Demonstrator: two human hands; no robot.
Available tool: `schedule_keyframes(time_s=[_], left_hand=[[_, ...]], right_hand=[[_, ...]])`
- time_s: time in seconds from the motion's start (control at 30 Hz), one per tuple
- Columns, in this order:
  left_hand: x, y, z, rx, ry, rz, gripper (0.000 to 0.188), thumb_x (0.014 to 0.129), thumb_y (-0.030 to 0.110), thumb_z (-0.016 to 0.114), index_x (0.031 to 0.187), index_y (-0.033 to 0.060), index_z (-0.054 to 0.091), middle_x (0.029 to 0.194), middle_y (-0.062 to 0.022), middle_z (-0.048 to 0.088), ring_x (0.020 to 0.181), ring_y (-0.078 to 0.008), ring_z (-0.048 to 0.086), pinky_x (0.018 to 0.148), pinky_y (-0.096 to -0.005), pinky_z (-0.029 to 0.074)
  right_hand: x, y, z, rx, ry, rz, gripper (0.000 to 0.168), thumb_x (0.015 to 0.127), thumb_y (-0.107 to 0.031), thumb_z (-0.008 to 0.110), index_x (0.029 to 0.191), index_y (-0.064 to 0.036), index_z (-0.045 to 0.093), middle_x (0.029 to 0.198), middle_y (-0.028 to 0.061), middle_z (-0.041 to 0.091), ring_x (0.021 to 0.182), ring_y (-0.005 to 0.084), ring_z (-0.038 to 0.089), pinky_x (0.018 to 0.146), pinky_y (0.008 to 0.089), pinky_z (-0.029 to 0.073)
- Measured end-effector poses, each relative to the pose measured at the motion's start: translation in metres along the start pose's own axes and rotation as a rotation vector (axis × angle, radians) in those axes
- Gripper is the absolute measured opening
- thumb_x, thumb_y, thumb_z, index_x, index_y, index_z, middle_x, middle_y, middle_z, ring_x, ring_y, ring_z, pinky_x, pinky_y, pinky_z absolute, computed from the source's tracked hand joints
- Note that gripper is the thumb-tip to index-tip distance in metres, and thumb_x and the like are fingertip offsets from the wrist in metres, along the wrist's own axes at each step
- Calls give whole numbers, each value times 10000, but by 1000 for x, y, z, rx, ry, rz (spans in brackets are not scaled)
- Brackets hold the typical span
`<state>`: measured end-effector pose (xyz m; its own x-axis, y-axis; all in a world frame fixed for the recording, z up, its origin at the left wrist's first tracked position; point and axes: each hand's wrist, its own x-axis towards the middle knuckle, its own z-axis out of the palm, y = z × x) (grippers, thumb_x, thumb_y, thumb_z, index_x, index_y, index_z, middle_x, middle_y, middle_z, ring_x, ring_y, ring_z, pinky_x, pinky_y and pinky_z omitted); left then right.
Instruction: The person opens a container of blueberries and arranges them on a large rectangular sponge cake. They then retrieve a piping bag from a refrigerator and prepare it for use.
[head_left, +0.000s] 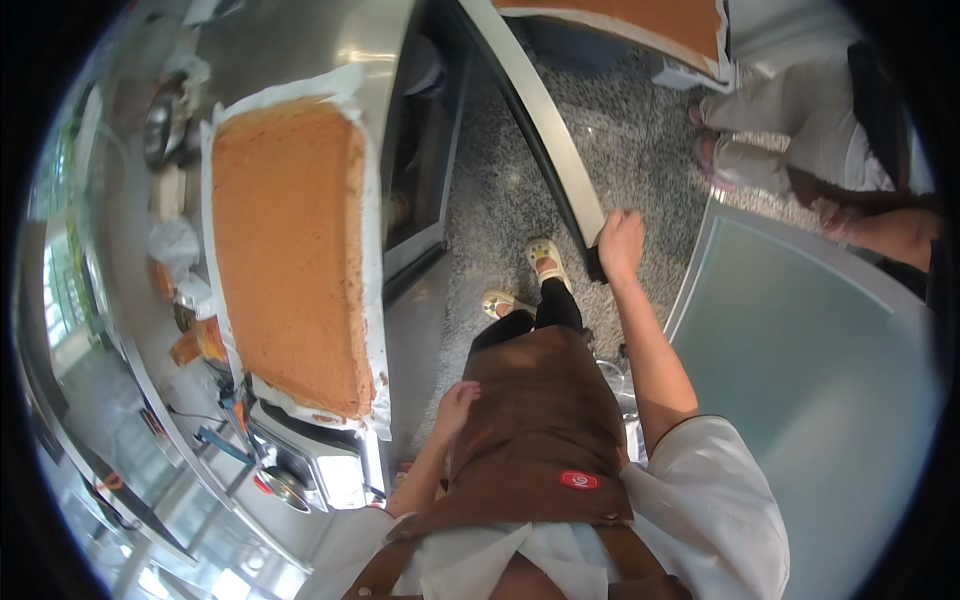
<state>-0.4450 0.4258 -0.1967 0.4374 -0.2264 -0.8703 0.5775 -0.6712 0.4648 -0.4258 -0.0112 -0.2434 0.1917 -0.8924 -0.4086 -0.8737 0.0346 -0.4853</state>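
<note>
My right hand grips the outer end of a stainless-steel door, which stands swung out from an under-counter cabinet. Inside, the cabinet's dark interior shows, with its contents too dim to make out. My left hand hangs at the side of my brown apron, holding nothing, its fingers loosely curled. Left of the cabinet opening, a large flat brown sheet cake lies on white parchment paper on the steel counter.
Another sheet cake rests beyond the door. A person in light trousers stands at the right, near a pale glass-like tabletop. A kitchen scale, a metal bowl and a plastic bag are on the counter. My feet stand on speckled flooring.
</note>
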Motion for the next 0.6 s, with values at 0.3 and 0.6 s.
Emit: schedule_keyframes(time_s=[0.3, 0.6], left_hand=[[126, 58, 11, 725, 14, 64, 338, 936, 244, 556, 1220, 62, 583, 1266, -204, 566, 1130, -330, 570, 970, -388, 452], [183, 8, 51, 1447, -34, -70, 740, 920, 509, 478, 1508, 144, 217, 1402, -277, 404, 1193, -444, 483, 985, -507, 420]], right_hand=[[49, 1, -39, 60, 236, -159, 336, 945, -247, 483, 1171, -11, 559, 1159, 187, 574, 1056, 350, 577, 872, 435, 465], [79, 10, -50, 233, 258, -150, 272, 979, -249, 511, 1104, -40, 633, 964, 109, 667, 827, 181, 607, 728, 293, 467]])
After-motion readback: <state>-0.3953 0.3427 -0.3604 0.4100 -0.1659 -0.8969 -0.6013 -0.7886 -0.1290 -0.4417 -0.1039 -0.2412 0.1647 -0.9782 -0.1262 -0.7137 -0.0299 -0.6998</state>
